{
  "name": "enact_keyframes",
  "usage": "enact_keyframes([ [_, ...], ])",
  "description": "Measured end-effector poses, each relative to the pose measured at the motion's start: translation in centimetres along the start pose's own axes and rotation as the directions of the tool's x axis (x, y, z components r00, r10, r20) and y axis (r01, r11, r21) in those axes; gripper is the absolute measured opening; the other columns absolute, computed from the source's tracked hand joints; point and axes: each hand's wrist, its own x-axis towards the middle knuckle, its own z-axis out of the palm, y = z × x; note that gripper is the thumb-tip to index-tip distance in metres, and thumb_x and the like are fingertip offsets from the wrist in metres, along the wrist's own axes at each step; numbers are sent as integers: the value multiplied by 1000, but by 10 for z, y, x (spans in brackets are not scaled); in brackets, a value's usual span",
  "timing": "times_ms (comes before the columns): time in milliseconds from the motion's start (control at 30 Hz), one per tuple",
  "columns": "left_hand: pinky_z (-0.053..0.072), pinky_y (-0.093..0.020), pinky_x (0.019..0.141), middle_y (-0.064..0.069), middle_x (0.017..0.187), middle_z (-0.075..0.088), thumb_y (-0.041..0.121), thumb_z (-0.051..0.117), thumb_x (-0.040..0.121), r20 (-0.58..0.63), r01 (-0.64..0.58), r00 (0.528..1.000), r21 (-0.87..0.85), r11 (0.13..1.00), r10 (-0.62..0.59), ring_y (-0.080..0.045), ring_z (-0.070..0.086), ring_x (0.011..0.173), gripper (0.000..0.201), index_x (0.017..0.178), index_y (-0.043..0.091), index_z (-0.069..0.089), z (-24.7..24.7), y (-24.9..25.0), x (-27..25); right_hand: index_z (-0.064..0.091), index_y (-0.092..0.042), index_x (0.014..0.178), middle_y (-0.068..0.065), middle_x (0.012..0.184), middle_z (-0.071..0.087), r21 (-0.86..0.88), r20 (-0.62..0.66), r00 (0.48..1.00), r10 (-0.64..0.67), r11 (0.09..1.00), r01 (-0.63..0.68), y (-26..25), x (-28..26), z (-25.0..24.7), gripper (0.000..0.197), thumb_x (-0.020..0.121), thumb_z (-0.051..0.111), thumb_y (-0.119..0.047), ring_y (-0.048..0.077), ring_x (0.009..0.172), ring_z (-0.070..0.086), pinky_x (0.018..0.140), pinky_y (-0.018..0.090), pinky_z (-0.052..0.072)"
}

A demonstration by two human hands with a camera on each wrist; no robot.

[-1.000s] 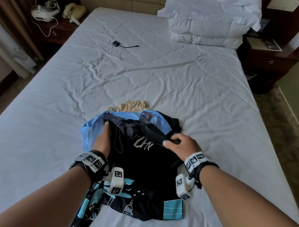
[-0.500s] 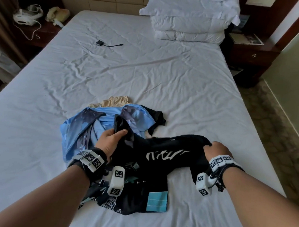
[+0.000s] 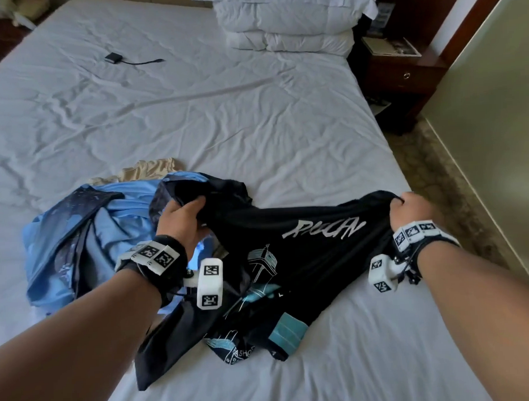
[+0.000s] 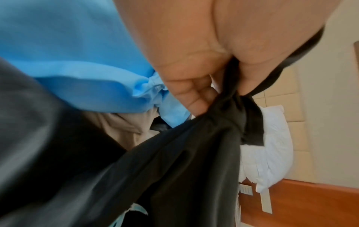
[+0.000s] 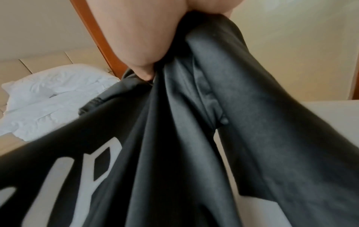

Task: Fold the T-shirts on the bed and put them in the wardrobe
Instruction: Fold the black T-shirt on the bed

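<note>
A black T-shirt with white lettering and light-blue print is stretched between both hands above the white bed. My left hand grips one bunched end of it; the left wrist view shows the fingers curled round the black cloth. My right hand grips the other end near the bed's right side, its fist closed on the black fabric. A crumpled light-blue T-shirt lies to the left, partly under the black one. A beige garment peeks out behind the pile.
Stacked white pillows sit at the head of the bed. A small black device with a cable lies on the sheet far back. A dark wooden nightstand stands to the right, with patterned carpet and a pale wall beside the bed.
My right hand has pulled its end of the black T-shirt out to the right and both hands have lifted it, spreading it away from the blue shirt.
</note>
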Motion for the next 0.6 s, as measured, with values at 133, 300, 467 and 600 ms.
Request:
enact_keyframes([
  [133, 58, -50, 80, -15, 101, 68, -4, 48, 98, -11, -26, 1000, -40, 999, 25, -37, 67, 92, 27, 110, 14, 64, -3, -8, 20, 61, -14, 109, 16, 108, 66, 73, -35, 997, -70, 995, 72, -17, 2, 14, 26, 101, 44, -32, 38, 98, 60, 79, 40, 47],
  [300, 53, -57, 90, -23, 118, 64, 17, 48, 103, 49, 128, 991, -28, 991, -126, -39, 65, 99, 23, 125, 15, 57, -11, -34, 30, 60, -17, 119, 13, 115, 67, 169, -2, 997, -76, 983, 75, -40, 3, 43, 30, 104, 41, -35, 35, 100, 61, 79, 37, 44],
  [467, 58, -52, 89, -17, 112, 67, 41, 57, 97, 52, 229, 967, 255, 940, -250, -37, 69, 98, 26, 108, 17, 58, -20, -75, 25, 39, -24, 148, 12, 139, 54, 152, 176, 982, -68, 988, 41, -50, -6, 77, 60, 94, 50, -49, 36, 113, 60, 91, 42, 49],
  [600, 58, -46, 83, -16, 113, 69, 44, 62, 89, 92, 128, 981, 361, 924, -172, -32, 69, 91, 23, 94, 21, 64, -26, -82, 39, 20, -34, 157, 6, 159, 26, 25, 176, 968, -178, 984, 176, -43, -28, 97, 78, 91, 58, -50, 33, 133, 48, 107, 45, 45],
])
